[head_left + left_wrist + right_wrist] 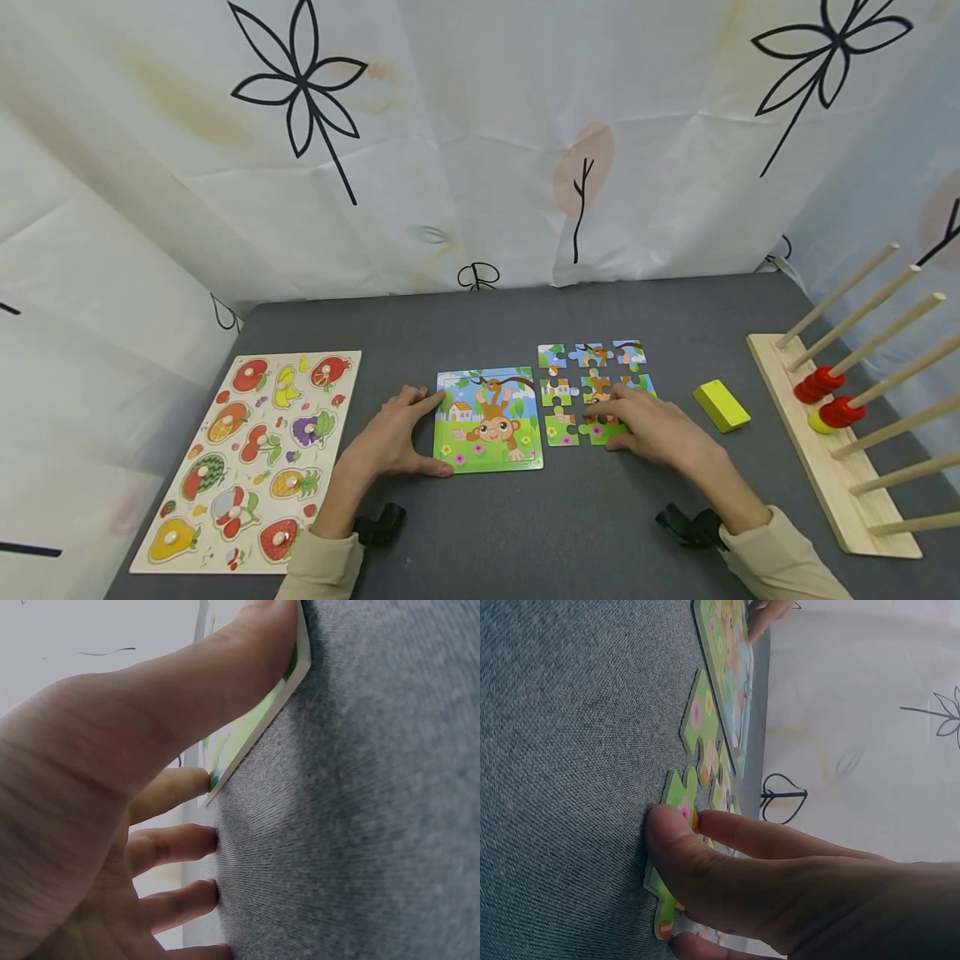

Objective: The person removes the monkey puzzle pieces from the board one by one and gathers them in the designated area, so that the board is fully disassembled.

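A square picture board (pixel 491 421) showing a cartoon monkey lies on the grey table. My left hand (pixel 393 433) rests at its left side, thumb at the lower left corner and index finger near the upper left. In the left wrist view the other fingers (pixel 176 844) are spread, their tips on the table. Right of the board, loose jigsaw pieces (pixel 557 392) lie in spaced rows. My right hand (pixel 652 423) pinches a green bottom-row puzzle piece (pixel 676 793) between thumb and index finger. It also covers part of the pieces around it.
A fruit peg puzzle board (pixel 277 429) lies at the left. A yellow block (pixel 722 406) sits right of the jigsaw pieces. Along the right edge stands a wooden peg rack (pixel 832 467) with red rings (pixel 819 385) on its rods. White curtains (pixel 465 150) surround the table.
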A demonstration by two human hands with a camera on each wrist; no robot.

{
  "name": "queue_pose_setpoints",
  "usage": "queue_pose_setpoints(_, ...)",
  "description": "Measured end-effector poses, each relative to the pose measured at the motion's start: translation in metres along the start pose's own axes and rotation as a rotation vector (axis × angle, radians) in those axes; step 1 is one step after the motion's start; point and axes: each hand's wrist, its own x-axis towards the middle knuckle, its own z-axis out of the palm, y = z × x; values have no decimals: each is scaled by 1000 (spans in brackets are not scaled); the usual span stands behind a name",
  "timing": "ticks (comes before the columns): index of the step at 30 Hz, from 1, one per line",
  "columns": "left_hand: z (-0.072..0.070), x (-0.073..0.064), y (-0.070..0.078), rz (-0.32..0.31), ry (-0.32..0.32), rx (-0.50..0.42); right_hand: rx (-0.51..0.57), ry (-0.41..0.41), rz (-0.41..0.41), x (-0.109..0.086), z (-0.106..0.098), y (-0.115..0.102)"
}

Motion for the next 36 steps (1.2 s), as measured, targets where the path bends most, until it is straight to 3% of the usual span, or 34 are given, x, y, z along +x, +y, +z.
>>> queue_pose_setpoints(11, -1, -1, 0, -10, -8, -10, -4, 27, -26, -1, 0, 1)
queue_pose_setpoints(19, 0, 0, 0, -9, -12, -8, -32, 124, -71, -7, -6, -12)
queue_pose_setpoints(33, 0, -1, 1, -21, -14, -20, -17, 123, -228, 20, 6, -52)
queue_pose_setpoints(36, -1, -1, 1, -21, -12, -19, -5, 100, -231, 25, 10, -61)
